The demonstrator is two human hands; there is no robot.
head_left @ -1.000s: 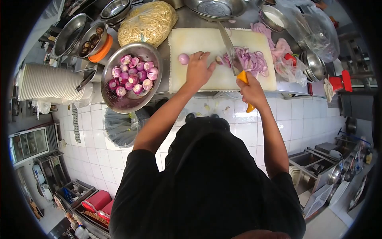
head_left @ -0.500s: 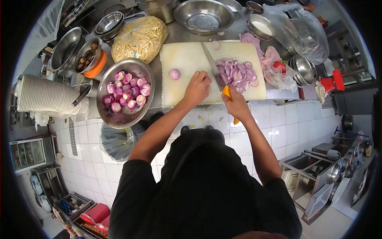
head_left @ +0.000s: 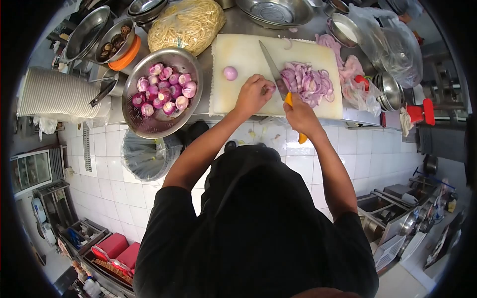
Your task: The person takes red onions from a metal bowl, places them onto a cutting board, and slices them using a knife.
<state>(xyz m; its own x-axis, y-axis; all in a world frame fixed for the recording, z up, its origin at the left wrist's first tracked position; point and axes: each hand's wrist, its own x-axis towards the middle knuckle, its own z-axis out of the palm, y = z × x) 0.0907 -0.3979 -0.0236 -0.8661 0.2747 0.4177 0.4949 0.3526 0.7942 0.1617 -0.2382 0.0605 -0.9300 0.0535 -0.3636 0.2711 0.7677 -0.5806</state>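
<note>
My right hand (head_left: 304,117) is wrapped round the yellow handle of a knife (head_left: 274,68), its blade pointing to the back of the white cutting board (head_left: 243,52). Left of the blade, my left hand (head_left: 253,94) has its fingers curled on a piece of red onion (head_left: 271,87), mostly hidden by them. A heap of sliced red onion (head_left: 309,83) lies right of the blade. One peeled onion (head_left: 230,73) sits on the board's left part. Whole peeled onions (head_left: 164,89) fill part of a steel colander (head_left: 134,119) beside the board.
Behind the colander is a bag of pale noodles (head_left: 188,26). A stack of plates (head_left: 59,94) stands at far left. Steel basins (head_left: 276,11), pink cloths (head_left: 351,67) and a plastic bag (head_left: 392,49) line the counter. A lined bin (head_left: 144,159) stands on the floor below the colander.
The whole view has shifted, with the counter now higher and further right. A bit of onion now shows at my left fingertips. My right hand keeps its hold on the knife.
</note>
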